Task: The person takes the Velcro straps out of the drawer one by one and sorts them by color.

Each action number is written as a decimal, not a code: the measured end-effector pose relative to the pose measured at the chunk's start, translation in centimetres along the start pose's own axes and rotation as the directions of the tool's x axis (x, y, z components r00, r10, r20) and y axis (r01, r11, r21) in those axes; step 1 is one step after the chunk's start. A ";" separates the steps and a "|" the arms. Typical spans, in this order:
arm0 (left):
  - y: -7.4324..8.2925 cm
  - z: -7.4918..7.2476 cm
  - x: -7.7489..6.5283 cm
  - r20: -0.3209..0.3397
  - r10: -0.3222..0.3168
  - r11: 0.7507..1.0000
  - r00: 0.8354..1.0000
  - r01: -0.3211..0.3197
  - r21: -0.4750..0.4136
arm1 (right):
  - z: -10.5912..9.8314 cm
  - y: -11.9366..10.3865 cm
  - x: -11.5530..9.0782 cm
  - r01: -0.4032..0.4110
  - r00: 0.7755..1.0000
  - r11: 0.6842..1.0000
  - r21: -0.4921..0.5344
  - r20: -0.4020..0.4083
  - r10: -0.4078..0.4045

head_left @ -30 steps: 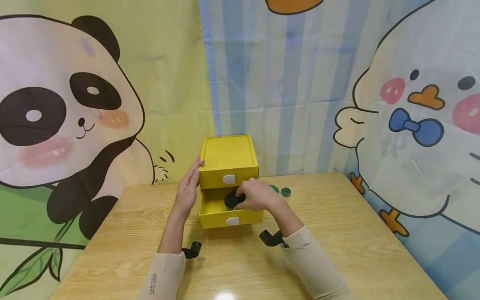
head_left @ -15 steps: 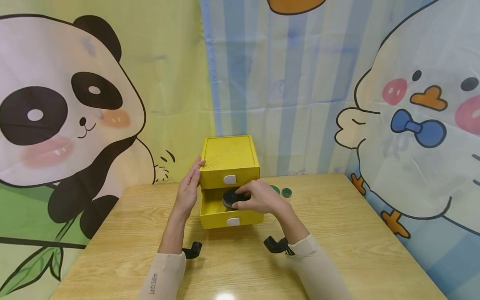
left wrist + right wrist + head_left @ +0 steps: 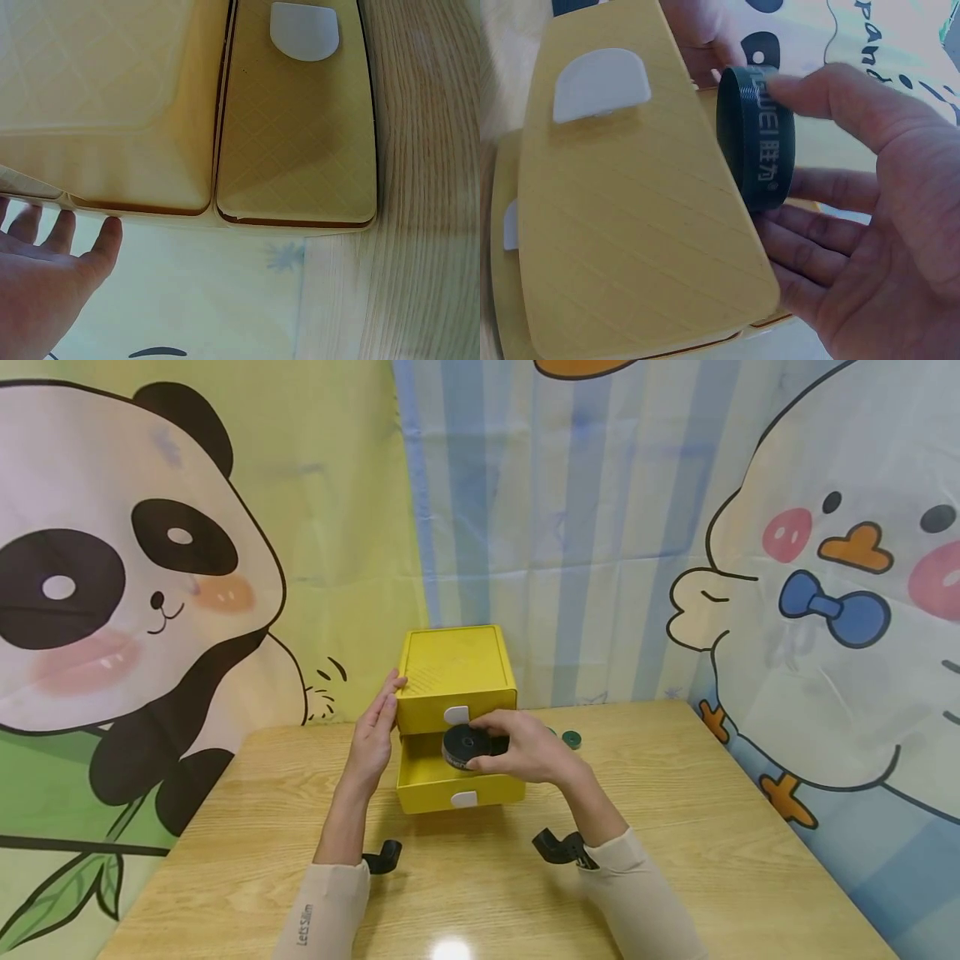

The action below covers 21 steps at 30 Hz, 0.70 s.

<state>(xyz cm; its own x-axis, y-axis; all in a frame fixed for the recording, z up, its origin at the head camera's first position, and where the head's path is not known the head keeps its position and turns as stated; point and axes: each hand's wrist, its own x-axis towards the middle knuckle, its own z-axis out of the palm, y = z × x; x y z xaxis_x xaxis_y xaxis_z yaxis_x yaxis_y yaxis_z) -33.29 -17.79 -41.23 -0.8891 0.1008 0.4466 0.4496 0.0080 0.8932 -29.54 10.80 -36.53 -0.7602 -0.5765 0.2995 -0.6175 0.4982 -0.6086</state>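
A yellow drawer cabinet (image 3: 457,660) stands on the table with a lower drawer (image 3: 427,795) pulled out. My right hand (image 3: 528,747) pinches a roll of black tape (image 3: 465,743) between thumb and fingers, over the pulled-out drawer. Pale lettering runs along the rim of the roll (image 3: 763,142) in the right wrist view. My left hand (image 3: 372,739) rests its extended fingers against the cabinet's left side. In the left wrist view, the fingertips (image 3: 111,229) touch the cabinet's edge. Part of the drawer's inside is hidden behind the right hand.
Small green round rolls (image 3: 572,740) lie on the wooden table (image 3: 712,827) right of the cabinet. Another front panel (image 3: 300,120) with a white handle sits below the pulled-out drawer. A printed curtain (image 3: 600,568) hangs behind the table.
My right hand has raised the black roll slightly from inside the drawer and shifted a little back to the right. The left hand has kept its place on the cabinet.
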 end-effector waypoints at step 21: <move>0.2 0.0 -0.1 0.012 0.008 1.000 1.000 -0.008 0.006 | -1.6 1.0 -0.7 0.063 0.998 0.998 0.016 0.019 -0.064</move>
<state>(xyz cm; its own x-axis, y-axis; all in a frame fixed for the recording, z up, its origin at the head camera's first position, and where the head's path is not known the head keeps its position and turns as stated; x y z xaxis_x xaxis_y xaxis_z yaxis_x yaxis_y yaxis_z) -33.09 -17.82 -41.10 -0.8843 0.1123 0.4533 0.4574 0.0128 0.8892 -29.97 12.76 -36.14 -0.7155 -0.6191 0.3236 -0.6611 0.4504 -0.6001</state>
